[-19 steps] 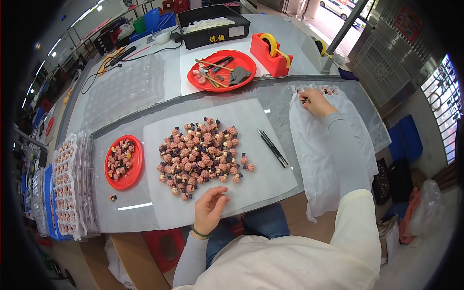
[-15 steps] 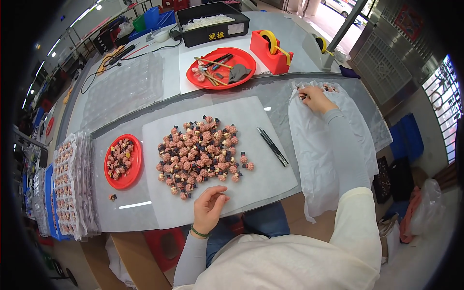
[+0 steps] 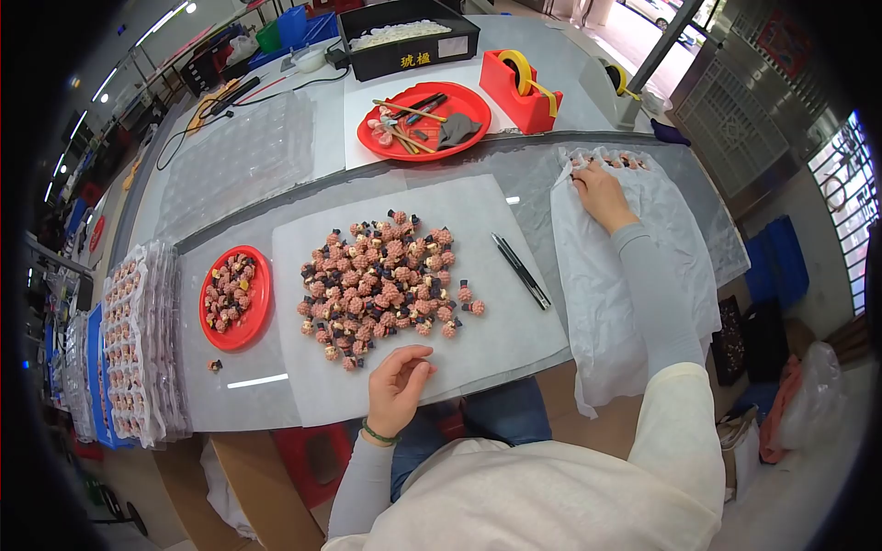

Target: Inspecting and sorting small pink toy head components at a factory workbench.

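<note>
Fingers (image 3: 580,181) of the right hand (image 3: 603,200) bend down at the far left corner of a white sheet (image 3: 634,303), drawn close together beside a row of figures (image 3: 631,163) along its far edge; whether they pinch one cannot be told. The row runs off to the right of the fingertips, just beside them, while the sheet spreads under the hand and forearm and hangs over the near edge of the table (image 3: 225,404).

The left hand (image 3: 393,397) hovers at the near edge of a paper mat (image 3: 464,204), fingers half curled, a narrow gap between thumb and forefinger, nothing visible in its grasp. Just beyond its fingertips lies a heap of pink figures (image 3: 377,294) with dark and cream parts, well apart from the right hand. Two pens (image 3: 521,271) lie between heap and sheet.

To the left, a red plate (image 3: 265,308) holds more figures, with a single figure (image 3: 214,365) on the table just below it. Filled trays (image 3: 138,349) stand stacked at the table's left end. Across the far side sit a clear tray (image 3: 243,151), a red dish (image 3: 424,155) of sticks and pens, a red tape dispenser (image 3: 514,99) and a black bin (image 3: 418,61).
</note>
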`<state>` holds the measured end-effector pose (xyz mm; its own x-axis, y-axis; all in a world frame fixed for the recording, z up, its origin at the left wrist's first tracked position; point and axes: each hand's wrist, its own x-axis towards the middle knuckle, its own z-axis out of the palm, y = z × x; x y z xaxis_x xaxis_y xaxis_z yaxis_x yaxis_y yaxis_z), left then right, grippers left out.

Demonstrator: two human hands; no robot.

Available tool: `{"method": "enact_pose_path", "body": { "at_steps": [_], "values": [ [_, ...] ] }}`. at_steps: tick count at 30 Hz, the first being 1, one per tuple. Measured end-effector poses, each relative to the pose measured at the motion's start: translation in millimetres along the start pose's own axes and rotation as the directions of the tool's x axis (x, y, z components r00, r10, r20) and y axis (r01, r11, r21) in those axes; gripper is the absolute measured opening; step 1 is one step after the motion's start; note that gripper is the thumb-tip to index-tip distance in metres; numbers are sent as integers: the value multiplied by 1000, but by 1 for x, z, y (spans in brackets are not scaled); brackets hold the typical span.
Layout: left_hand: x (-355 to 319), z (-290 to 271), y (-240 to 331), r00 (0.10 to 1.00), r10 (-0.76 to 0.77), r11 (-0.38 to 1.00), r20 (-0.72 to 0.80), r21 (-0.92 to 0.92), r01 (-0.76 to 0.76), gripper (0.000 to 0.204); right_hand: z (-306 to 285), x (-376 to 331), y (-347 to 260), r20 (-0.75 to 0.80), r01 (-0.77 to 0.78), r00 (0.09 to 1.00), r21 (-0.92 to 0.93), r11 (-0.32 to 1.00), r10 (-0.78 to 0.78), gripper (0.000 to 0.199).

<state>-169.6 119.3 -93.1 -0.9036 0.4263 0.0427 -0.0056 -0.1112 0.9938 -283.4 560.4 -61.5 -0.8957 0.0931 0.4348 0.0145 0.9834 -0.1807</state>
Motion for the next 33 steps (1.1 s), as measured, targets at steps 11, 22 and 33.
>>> {"method": "enact_pose_path", "body": {
  "at_steps": [11,22,33],
  "values": [
    [-4,0,-1,1000,7,1000,-3,-9,-7,20,-12,-20,8,41,152,987,66,986,-155,14],
    [3,-2,-6,998,45,999,37,10,-46,20,-31,-30,-89,-62,230,973,270,935,-222,19],
    [-4,-7,-4,997,64,998,40,-13,-63,20,-28,-108,-225,355,34,918,381,924,-179,47]
  ]
}}
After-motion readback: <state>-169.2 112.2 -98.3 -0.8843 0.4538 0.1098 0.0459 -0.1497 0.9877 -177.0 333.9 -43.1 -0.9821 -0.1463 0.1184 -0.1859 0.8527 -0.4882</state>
